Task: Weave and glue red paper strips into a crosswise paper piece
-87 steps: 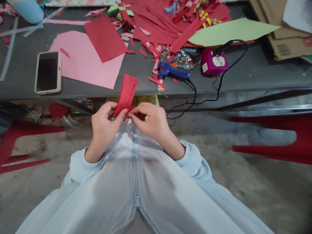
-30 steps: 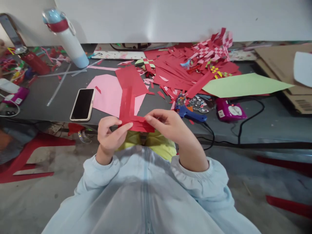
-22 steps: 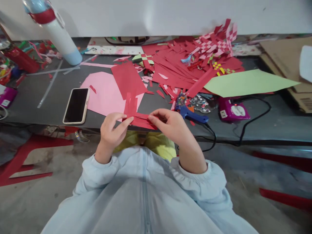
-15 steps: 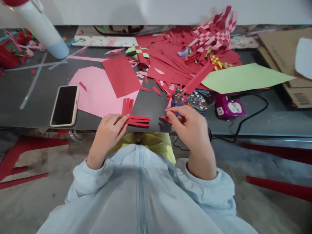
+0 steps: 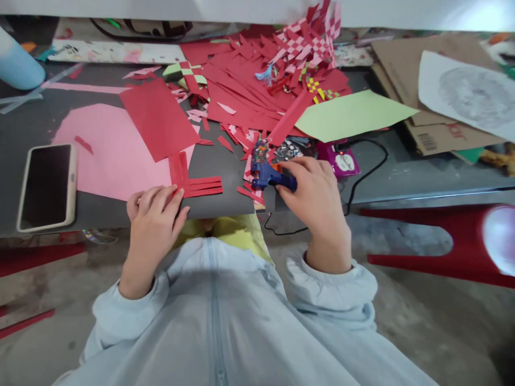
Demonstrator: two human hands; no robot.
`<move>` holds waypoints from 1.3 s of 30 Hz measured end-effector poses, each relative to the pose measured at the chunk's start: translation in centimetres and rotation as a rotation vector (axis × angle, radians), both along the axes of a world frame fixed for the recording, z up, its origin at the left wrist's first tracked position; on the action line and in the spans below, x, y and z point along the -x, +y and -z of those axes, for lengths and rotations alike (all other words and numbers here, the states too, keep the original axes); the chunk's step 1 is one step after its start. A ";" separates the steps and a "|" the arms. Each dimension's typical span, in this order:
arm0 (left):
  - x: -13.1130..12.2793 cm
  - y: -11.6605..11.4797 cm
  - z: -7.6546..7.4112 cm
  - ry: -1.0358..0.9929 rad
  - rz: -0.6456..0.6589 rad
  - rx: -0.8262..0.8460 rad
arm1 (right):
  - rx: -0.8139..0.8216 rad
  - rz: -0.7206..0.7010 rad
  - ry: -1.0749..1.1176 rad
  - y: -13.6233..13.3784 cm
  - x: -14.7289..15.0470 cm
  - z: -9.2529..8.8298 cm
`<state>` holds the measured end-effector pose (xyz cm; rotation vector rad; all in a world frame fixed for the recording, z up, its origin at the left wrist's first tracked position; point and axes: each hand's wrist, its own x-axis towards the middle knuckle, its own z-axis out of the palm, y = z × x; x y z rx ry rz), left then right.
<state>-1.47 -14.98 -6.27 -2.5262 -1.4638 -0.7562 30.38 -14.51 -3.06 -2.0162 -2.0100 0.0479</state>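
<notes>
Red paper strips (image 5: 203,186), some upright and some pointing right, lie joined in an L at the table's front edge. My left hand (image 5: 155,214) rests on their corner with its fingertips, fingers spread and nothing gripped. To the right, my right hand (image 5: 311,190) is closed around the handle of a small blue glue gun (image 5: 265,174), whose body lies among paper scraps. A pink paper sheet (image 5: 104,145) is left of the strips, with a red paper rectangle (image 5: 159,118) overlapping it.
A phone (image 5: 47,187) lies at the left, below a bottle (image 5: 18,61). Red paper pieces (image 5: 249,91) are heaped behind. Further right are a green sheet (image 5: 354,115), a purple box (image 5: 338,161) with a black cable, and cardboard (image 5: 438,134). A red stool (image 5: 466,241) stands at the right.
The view has shifted right. My right hand has closed on the blue glue gun, which it was not holding before. My left hand's fingers have spread on the strips' corner.
</notes>
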 end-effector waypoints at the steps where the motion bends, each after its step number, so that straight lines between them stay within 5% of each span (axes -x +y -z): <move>1: -0.2 0.1 0.0 0.000 0.000 0.014 | 0.015 -0.003 -0.017 0.3 0.1 -0.1; 11: -1.4 -0.7 -1.0 -0.106 -0.242 -0.083 | 0.191 -0.125 -0.184 2.2 -0.8 -1.1; 17: -2.3 -0.7 -1.7 -0.087 -0.209 -0.069 | 0.159 -0.233 -0.177 2.5 -1.1 -0.9; 22: -3.4 -0.4 -2.0 -0.050 -0.152 -0.012 | 0.088 -0.176 0.056 0.7 -1.8 -1.7; 26: -4.5 0.1 -2.5 -0.028 -0.087 0.043 | 0.069 -0.107 0.489 -1.3 -2.3 -1.7; 33: -6.8 0.6 -2.2 0.100 0.008 0.179 | 0.050 -0.121 1.043 -4.1 -2.1 0.4; 39: -7.9 0.2 -3.0 0.281 -0.039 0.339 | 0.058 -0.171 1.144 -4.9 -1.5 2.1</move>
